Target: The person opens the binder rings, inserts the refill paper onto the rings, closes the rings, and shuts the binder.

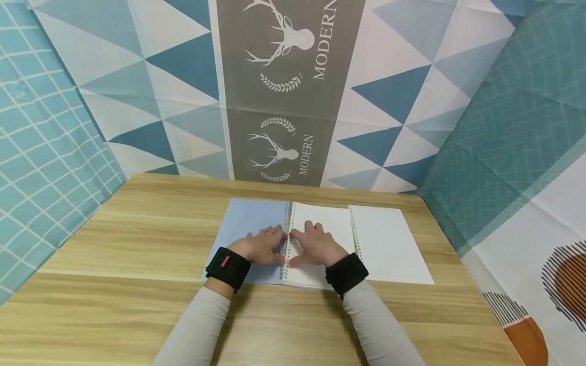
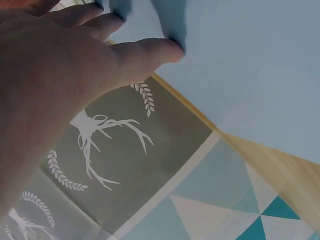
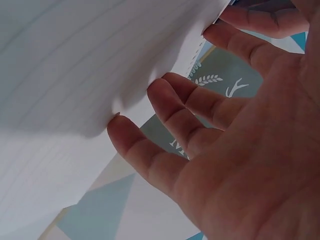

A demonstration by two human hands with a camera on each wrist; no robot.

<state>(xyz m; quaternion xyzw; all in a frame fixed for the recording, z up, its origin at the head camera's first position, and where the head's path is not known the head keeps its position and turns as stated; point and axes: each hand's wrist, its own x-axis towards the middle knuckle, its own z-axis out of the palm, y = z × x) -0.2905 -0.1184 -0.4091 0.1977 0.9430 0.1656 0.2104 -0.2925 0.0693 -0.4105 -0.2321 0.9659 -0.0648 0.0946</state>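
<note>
A spiral notebook lies open on the table, its blue cover (image 1: 252, 216) to the left and its white pages (image 1: 325, 216) to the right of the coil binding. My left hand (image 1: 262, 246) rests on the blue side near the coil, fingers spread. Beside it my right hand (image 1: 317, 247) touches the white page with its fingertips, thumb toward the binding. In the right wrist view that page (image 3: 60, 100) shows faint lines, and the fingers are spread and slightly bent. The left wrist view has fingertips (image 2: 172, 50) on the plain blue surface.
A white sheet (image 1: 391, 244) with a holed left edge lies right of the notebook, its edge along the page. The wooden table (image 1: 114, 244) meets a patterned cloth (image 1: 279, 101) at the back. Tile-print cloth (image 1: 41, 127) hangs on the left.
</note>
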